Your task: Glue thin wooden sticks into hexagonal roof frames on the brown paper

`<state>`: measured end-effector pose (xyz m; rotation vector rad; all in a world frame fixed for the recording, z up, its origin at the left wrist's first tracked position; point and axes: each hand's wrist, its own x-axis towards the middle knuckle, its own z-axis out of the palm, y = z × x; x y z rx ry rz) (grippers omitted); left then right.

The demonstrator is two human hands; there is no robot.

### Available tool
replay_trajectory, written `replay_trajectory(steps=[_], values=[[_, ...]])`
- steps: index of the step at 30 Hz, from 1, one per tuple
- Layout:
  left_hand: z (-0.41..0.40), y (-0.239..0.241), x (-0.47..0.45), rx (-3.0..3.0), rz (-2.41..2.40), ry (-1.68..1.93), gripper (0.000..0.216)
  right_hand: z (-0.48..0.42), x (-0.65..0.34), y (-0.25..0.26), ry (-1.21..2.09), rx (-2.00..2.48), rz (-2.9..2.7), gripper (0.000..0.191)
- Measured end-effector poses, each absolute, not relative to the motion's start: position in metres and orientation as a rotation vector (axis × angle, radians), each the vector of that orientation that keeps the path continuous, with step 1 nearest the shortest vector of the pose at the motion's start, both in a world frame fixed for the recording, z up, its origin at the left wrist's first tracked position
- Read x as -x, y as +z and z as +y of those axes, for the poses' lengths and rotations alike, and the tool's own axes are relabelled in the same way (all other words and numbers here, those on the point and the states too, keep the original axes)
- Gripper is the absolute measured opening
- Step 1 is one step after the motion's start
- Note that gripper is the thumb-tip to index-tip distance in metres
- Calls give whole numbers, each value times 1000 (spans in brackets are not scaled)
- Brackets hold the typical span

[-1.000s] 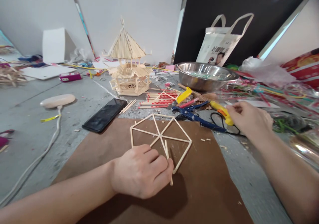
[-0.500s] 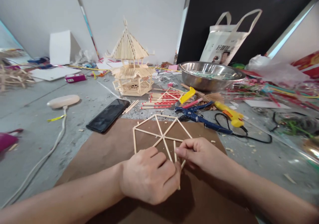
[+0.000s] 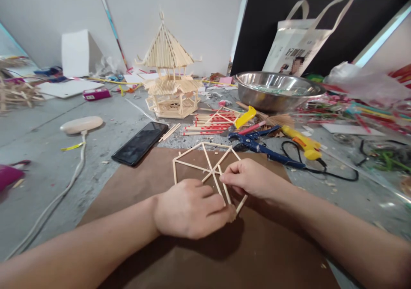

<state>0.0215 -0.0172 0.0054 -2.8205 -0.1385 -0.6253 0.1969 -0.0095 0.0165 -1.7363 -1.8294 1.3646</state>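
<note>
A flat six-sided frame of thin wooden sticks (image 3: 212, 170), with spokes meeting at its centre, lies on a brown paper sheet (image 3: 138, 182). My left hand (image 3: 192, 210) reaches over the frame's near side, fingers closed at the lower end of a loose wooden stick (image 3: 226, 193). Higher up, my right hand (image 3: 244, 175) pinches that same stick between thumb and fingers. The stick slants beside a spoke; whether it touches the frame I cannot tell. My hands cover the frame's near and right edges.
Behind the paper stand a wooden stick pagoda (image 3: 173, 87) and a steel basin (image 3: 279, 94). A phone (image 3: 140, 143) lies at left. Blue pliers (image 3: 266, 151), a yellow-handled cutter (image 3: 245, 117), a yellow glue gun (image 3: 303, 142) and red-marked sticks (image 3: 207, 128) lie beyond the frame.
Both hands have shifted up, away from me, with the stick. The stick now tilts and its upper end lies closer to the frame's centre. The view has moved slightly.
</note>
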Motion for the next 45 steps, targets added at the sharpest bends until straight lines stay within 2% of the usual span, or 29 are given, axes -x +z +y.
replay_trajectory(steps=[5,12,30,45], values=[[-1,0,-11,2947,-264,-558,25,-3,-199,6,1258,1747,-2002,23],[-3,-6,-14,3009,-205,-488,29,-4,-199,1,1133,1740,-2124,22],[-3,-5,-14,3015,-212,-405,30,-10,-194,5,909,1767,-2245,21],[-3,-6,-15,3019,-217,-360,29,-12,-192,6,851,1783,-2275,20]])
